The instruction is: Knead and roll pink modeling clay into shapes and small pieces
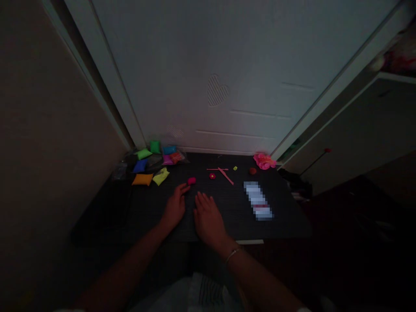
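Observation:
My right hand (209,216) lies palm down on the dark table, its fingers stretched out flat. Whatever may be under the palm is hidden. My left hand (175,207) rests beside it with the fingers extended and slightly bent. Its fingertips are close to a bright pink lump of modelling clay (191,180); whether they touch it is hard to tell in the dim light. Just beyond my hands lie a small red flower shape with a yellow centre (212,176), a thin pink stick tool (214,169), a flat pink tool (226,177) and a tiny yellow piece (235,168).
Several coloured clay packets, among them an orange one (142,180) and a yellow one (161,176), lie at the back left. On the right are a phone-like blurred bright panel (258,200), a brownish-red ball (252,171) and a pink flower (264,161). A white panel (182,86) rises behind the table.

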The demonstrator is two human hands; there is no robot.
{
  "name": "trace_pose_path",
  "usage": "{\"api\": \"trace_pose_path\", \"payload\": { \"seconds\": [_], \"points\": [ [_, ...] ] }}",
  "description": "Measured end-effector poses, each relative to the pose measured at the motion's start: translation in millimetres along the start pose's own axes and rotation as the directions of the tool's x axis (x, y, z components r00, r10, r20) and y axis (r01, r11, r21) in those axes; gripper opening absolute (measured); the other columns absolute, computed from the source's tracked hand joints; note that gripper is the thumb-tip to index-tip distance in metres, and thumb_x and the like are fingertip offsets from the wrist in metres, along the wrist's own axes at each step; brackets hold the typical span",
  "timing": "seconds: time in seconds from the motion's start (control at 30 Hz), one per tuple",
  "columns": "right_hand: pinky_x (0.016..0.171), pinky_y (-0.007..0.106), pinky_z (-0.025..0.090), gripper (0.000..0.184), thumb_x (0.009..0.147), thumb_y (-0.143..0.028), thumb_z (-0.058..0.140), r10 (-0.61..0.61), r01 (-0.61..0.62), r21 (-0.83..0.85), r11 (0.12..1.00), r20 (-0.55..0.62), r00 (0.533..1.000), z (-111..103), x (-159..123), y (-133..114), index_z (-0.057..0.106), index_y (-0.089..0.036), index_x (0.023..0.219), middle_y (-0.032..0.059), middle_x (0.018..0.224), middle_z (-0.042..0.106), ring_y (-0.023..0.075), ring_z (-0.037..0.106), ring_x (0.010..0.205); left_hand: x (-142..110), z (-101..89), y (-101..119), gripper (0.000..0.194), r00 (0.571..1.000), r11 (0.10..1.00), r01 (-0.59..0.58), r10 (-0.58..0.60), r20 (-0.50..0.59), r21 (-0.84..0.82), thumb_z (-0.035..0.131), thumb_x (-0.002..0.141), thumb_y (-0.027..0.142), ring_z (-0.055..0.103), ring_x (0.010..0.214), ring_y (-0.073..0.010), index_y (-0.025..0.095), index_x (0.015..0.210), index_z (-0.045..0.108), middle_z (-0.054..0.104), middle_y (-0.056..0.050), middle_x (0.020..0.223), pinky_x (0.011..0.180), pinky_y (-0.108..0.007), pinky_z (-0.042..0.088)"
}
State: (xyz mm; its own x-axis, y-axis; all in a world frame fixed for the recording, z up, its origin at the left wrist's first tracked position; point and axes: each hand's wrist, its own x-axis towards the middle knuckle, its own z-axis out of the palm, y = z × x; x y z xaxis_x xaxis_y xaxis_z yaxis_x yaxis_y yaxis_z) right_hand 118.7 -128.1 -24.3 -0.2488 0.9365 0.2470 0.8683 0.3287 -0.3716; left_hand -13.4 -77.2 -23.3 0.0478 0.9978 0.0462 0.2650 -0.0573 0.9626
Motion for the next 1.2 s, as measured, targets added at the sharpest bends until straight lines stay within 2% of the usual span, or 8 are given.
{"api": "trace_pose_path", "payload": {
  "seconds": [0.17,0.3,0.47,0.7,0.83,0.97,1.1,1.2],
  "points": [
    [0.105,0.045,0.021,0.056,0.084,-0.031,0.044,0.086,-0.087,-0.023,0.996,-0.018,0.996,1.2,45.2,14.0,0.032,-0.004,0.132,0.0182,0.141,0.025,0.0273,0.022,0.130,-1.0,-3.1,-2.6,0.042,1.000,1.000,-0.025,0.026,-0.013,0.016,0.044,0.072,0.004,0.050,0.112,-0.0177,0.023,0.110,0.049,0.061,-0.004,0.113,0.099,-0.035,0.031],
    [0.104,0.048,0.021,0.051,0.085,-0.026,0.038,0.196,-0.198,-0.059,0.978,-0.038,0.980,-8.9,26.6,39.8,0.035,-0.001,0.130,0.0206,0.138,0.031,0.0291,0.025,0.129,-2.1,-3.5,-0.5,0.041,0.999,0.997,-0.045,0.045,-0.007,0.060,0.042,0.074,0.006,0.052,0.109,-0.0178,0.022,0.111,0.048,0.061,-0.004,0.113,0.098,-0.035,0.032],
    [0.103,0.043,0.025,0.047,0.086,-0.018,0.033,0.094,-0.094,-0.032,0.995,0.002,0.996,-1.8,-1.8,17.1,0.035,-0.007,0.131,0.0154,0.138,0.034,0.0250,0.029,0.128,0.2,-0.8,-3.4,0.040,0.999,0.995,-0.044,0.045,-0.005,0.091,0.041,0.076,0.007,0.052,0.109,-0.0181,0.021,0.113,0.046,0.061,-0.005,0.114,0.096,-0.034,0.034],
    [0.104,0.044,0.021,0.055,0.085,-0.033,0.040,0.121,-0.122,-0.078,0.989,-0.022,0.992,-2.8,47.0,23.6,0.033,-0.002,0.131,0.0194,0.140,0.026,0.0282,0.023,0.130,0.8,-3.0,-10.5,0.040,0.996,0.985,-0.091,0.091,0.007,0.145,0.037,0.078,0.008,0.050,0.111,-0.0163,0.020,0.116,0.041,0.060,-0.006,0.114,0.097,-0.036,0.034],
    [0.104,0.045,0.022,0.054,0.086,-0.027,0.037,0.189,-0.190,-0.113,0.975,-0.020,0.982,-10.6,18.3,39.1,0.030,0.000,0.132,0.0197,0.139,0.029,0.0283,0.024,0.129,0.3,-2.7,-8.3,0.038,0.996,0.970,-0.091,0.090,0.012,0.224,0.033,0.080,0.008,0.050,0.111,-0.0155,0.018,0.117,0.038,0.060,-0.007,0.115,0.096,-0.037,0.036],
    [0.104,0.042,0.023,0.051,0.084,-0.015,0.032,0.106,-0.104,-0.099,0.990,0.013,0.994,-2.7,-6.1,15.2,0.028,-0.004,0.134,0.0157,0.140,0.029,0.0241,0.025,0.130,1.9,-0.9,-7.9,0.037,0.994,0.963,-0.108,0.107,0.018,0.247,0.033,0.080,0.008,0.052,0.109,-0.0153,0.018,0.115,0.039,0.060,-0.007,0.114,0.095,-0.037,0.037],
    [0.105,0.044,0.020,0.053,0.086,-0.024,0.036,0.038,-0.038,-0.055,0.998,-0.014,0.999,5.9,24.0,-2.7,0.026,-0.009,0.135,0.0128,0.142,0.027,0.0242,0.024,0.130,2.8,-2.0,-10.5,0.039,0.994,0.959,-0.112,0.113,0.011,0.262,0.034,0.079,0.007,0.053,0.109,-0.0154,0.019,0.116,0.039,0.061,-0.007,0.114,0.094,-0.037,0.039],
    [0.104,0.044,0.021,0.059,0.084,-0.030,0.042,0.078,-0.079,-0.045,0.996,-0.023,0.997,2.8,47.1,11.2,0.025,-0.007,0.135,0.0159,0.142,0.025,0.0261,0.023,0.130,1.7,-4.3,-10.9,0.039,0.994,0.963,-0.105,0.108,-0.001,0.250,0.034,0.079,0.008,0.054,0.107,-0.0155,0.019,0.116,0.039,0.061,-0.006,0.113,0.093,-0.037,0.040]
  ]
}}
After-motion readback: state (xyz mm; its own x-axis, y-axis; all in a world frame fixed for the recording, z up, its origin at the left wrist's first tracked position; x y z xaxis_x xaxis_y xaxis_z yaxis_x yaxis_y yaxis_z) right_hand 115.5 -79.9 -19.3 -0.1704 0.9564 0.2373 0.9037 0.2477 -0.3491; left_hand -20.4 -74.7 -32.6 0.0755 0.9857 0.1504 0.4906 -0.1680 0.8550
